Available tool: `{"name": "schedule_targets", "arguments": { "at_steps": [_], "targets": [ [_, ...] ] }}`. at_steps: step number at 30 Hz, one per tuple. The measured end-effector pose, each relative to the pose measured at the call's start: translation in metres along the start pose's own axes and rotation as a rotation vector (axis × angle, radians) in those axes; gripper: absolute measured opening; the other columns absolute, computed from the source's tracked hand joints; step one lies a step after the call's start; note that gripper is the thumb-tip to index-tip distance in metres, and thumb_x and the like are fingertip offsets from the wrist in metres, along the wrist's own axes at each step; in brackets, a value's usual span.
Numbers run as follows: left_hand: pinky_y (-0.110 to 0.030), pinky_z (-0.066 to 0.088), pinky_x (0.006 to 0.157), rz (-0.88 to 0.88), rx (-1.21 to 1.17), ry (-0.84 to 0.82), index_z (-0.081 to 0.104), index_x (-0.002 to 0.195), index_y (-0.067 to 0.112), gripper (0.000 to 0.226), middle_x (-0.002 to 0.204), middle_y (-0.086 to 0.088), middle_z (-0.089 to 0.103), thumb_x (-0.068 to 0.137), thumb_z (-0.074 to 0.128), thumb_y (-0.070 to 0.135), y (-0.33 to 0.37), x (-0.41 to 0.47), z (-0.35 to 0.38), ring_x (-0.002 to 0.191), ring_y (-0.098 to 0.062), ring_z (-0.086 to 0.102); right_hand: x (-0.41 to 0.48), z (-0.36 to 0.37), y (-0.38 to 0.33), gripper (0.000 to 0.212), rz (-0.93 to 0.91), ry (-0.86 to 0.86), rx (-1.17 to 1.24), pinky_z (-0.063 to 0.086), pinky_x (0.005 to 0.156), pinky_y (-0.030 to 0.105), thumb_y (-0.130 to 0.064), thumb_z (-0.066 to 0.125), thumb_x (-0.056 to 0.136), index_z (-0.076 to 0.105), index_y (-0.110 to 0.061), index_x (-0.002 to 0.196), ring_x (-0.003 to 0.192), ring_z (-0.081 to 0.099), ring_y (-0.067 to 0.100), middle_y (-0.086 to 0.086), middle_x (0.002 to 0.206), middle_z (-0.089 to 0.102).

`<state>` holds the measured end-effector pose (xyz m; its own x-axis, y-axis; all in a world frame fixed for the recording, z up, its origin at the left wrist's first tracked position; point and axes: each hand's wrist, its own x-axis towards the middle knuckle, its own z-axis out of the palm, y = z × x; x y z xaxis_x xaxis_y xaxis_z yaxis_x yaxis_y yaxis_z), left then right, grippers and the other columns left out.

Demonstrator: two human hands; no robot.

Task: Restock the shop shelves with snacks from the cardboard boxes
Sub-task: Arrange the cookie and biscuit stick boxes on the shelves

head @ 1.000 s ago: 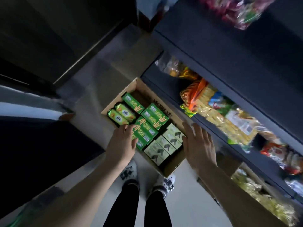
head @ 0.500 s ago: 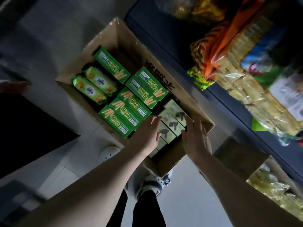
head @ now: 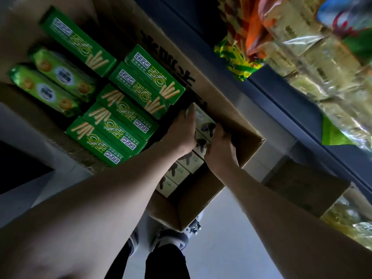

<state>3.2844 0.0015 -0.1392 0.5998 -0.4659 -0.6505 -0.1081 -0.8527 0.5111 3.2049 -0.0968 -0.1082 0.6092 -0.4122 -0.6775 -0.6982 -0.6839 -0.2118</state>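
An open cardboard box [head: 203, 200] sits on the floor below me, by the shelf. Inside lie several green biscuit-stick boxes [head: 120, 109], two green biscuit packets [head: 46, 91] and a row of pale boxes with a dark mushroom picture [head: 189, 161]. My left hand [head: 182, 133] and my right hand [head: 220, 150] reach into the box's right end. Between them they grip the far pale mushroom boxes [head: 202, 119], left fingers on one side, right fingers on the other.
A dark blue shelf [head: 281, 93] runs along the right, stocked with clear and coloured snack bags [head: 298, 49]. A second brown carton [head: 306, 186] stands under it at the right. My feet [head: 171, 236] stand on the grey floor just behind the box.
The view has dropped much closer to the box. Both hands went from hovering over the pale boxes to reaching down into the box and gripping them from either side.
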Motion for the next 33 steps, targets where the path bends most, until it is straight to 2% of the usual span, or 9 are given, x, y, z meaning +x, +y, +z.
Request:
{"name": "schedule_targets", "arguments": {
  "at_steps": [5,7,10,15,18,21,25,28,33],
  "targets": [
    [-0.03,0.043,0.104,0.068,-0.016,0.115,-0.004,0.157,0.014,0.096,0.16,-0.013,0.014,0.087,0.059,-0.005,-0.001,-0.034,-0.018,0.134,-0.027,0.04,-0.022,-0.012,0.004,0.075,0.026,0.121,0.074,0.048,0.096,0.042,-0.003,0.065,0.091,0.025,-0.014,0.153,0.111,0.054,0.033,0.016,0.131,0.042],
    [-0.022,0.044,0.095,0.098,-0.008,0.177,-0.002,0.157,0.015,0.095,0.156,-0.012,0.019,0.087,0.059,-0.007,-0.002,-0.051,-0.031,0.13,-0.021,0.04,-0.038,-0.02,0.007,0.072,-0.058,0.192,0.078,0.051,0.09,0.039,-0.002,0.073,0.084,0.04,-0.012,0.146,0.099,0.051,0.027,0.015,0.127,0.039],
    [-0.022,0.046,0.091,0.131,0.006,0.213,0.009,0.157,0.019,0.087,0.142,-0.011,0.032,0.09,0.06,-0.004,-0.001,-0.075,-0.057,0.118,-0.018,0.044,-0.054,-0.039,0.013,0.064,-0.229,0.262,0.109,0.053,0.09,0.039,-0.004,0.079,0.078,0.053,-0.008,0.136,0.106,0.048,0.028,0.016,0.127,0.041],
    [-0.032,0.039,0.108,0.104,-0.116,0.221,0.046,0.141,0.015,0.078,0.136,-0.012,0.044,0.073,0.083,0.014,-0.011,-0.098,-0.103,0.12,-0.023,0.048,-0.077,-0.065,-0.001,0.061,-0.414,0.023,0.049,0.041,0.102,0.037,-0.029,0.059,0.096,0.039,-0.003,0.147,0.124,0.047,0.032,0.018,0.139,0.045],
    [-0.015,0.05,0.084,0.136,-0.175,0.104,0.043,0.138,0.014,0.079,0.13,-0.008,0.054,0.071,0.084,0.017,-0.031,-0.109,-0.122,0.11,-0.016,0.055,-0.08,-0.066,-0.014,0.068,-0.435,-0.139,0.11,0.04,0.11,0.045,-0.04,0.044,0.097,0.026,-0.009,0.154,0.132,0.042,0.029,0.015,0.149,0.036],
    [-0.007,0.048,0.055,0.108,-0.223,0.29,0.041,0.13,0.007,0.066,0.11,0.002,0.06,0.078,0.08,0.021,-0.056,-0.115,-0.128,0.09,-0.014,0.064,-0.056,-0.059,-0.019,0.07,-0.319,-0.14,0.153,0.031,0.114,0.042,-0.022,0.053,0.1,0.015,-0.02,0.158,0.143,0.031,0.026,0.008,0.159,0.024],
    [-0.012,0.05,0.063,-0.061,-0.468,0.429,0.037,0.117,0.011,0.061,0.104,0.0,0.065,0.081,0.076,0.041,-0.079,-0.104,-0.124,0.089,-0.017,0.068,-0.018,-0.034,-0.017,0.068,-0.15,-0.059,-0.034,0.038,0.108,0.038,-0.004,0.059,0.092,0.028,-0.016,0.152,0.13,0.044,0.03,0.011,0.143,0.041],
    [-0.007,0.044,0.063,-0.122,-0.447,0.442,0.046,0.121,0.002,0.049,0.096,0.005,0.064,0.09,0.068,0.032,-0.096,-0.09,-0.109,0.085,-0.01,0.068,0.002,-0.004,-0.012,0.079,-0.14,-0.163,-0.268,0.04,0.109,0.043,-0.008,0.063,0.091,0.015,-0.009,0.154,0.131,0.042,0.037,0.022,0.153,0.025],
    [-0.035,0.056,0.068,-0.174,-0.548,0.447,0.043,0.12,0.005,0.053,0.103,-0.011,0.068,0.089,0.064,0.042,-0.112,-0.077,-0.097,0.088,-0.026,0.069,0.017,0.026,-0.005,0.086,-0.08,-0.184,-0.315,0.047,0.099,0.045,-0.009,0.064,0.089,0.005,-0.008,0.153,0.127,0.047,0.041,0.027,0.154,0.021]
  ]
}}
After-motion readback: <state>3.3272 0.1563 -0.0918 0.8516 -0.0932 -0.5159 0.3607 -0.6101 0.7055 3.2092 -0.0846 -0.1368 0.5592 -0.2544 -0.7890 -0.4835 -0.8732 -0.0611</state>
